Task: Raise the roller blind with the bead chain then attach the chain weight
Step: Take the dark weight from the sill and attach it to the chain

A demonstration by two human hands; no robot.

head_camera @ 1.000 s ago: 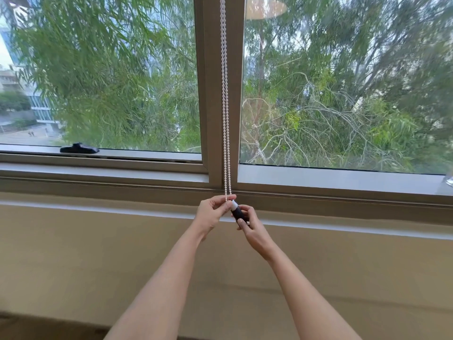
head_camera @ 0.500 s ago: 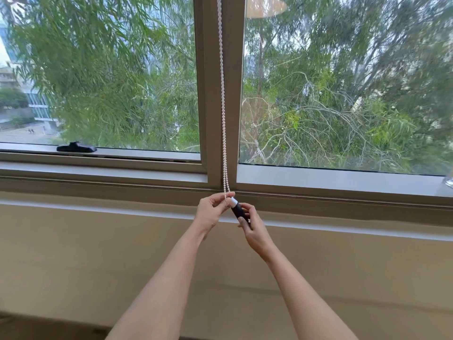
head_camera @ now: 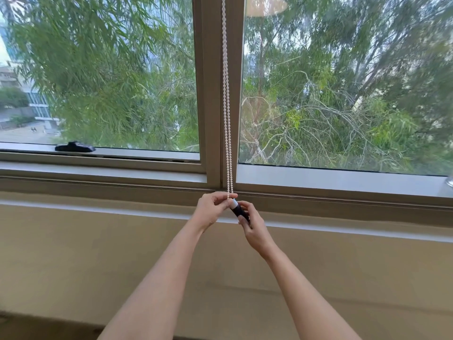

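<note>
While the left hand pinches the bead chain, the right hand grips the chain weight.

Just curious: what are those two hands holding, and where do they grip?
The left hand pinches the bead chain at its bottom end; the right hand grips the black chain weight around its lower part.

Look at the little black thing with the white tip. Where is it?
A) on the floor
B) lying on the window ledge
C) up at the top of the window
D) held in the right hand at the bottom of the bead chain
D: the right hand grips the black chain weight, tilted, its white tip meeting the bottom of the bead chain pinched by the left hand.
</note>
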